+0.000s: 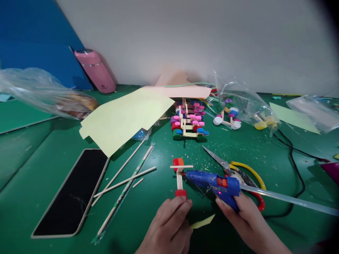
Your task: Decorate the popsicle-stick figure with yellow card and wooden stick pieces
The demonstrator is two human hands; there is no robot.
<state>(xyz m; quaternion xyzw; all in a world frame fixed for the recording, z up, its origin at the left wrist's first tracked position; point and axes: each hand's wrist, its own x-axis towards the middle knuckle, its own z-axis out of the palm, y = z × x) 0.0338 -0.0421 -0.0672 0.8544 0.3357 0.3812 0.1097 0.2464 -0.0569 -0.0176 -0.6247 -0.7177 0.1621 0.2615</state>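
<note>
My left hand (171, 222) is closed on the near end of a small wooden-stick model (179, 180), which has red and orange round pieces and a thin stick lying across its far end. In my right hand (246, 217) is a blue glue gun (212, 180), a long clear glue stick (288, 201) jutting from its back. The gun's nozzle touches or nearly touches the model just below the cross stick; I cannot tell which. A small yellow paper strip (203, 222) shows beside my left hand.
Scissors (225, 165) with yellow and red handles lie behind the glue gun. Several small wheeled stick models (189, 121) stand farther back. A phone (71, 194), wooden sticks (124, 181) and yellow paper (124, 116) lie leftward. A pink bottle (96, 70) leans at the wall. A black cable (293, 165) runs at right.
</note>
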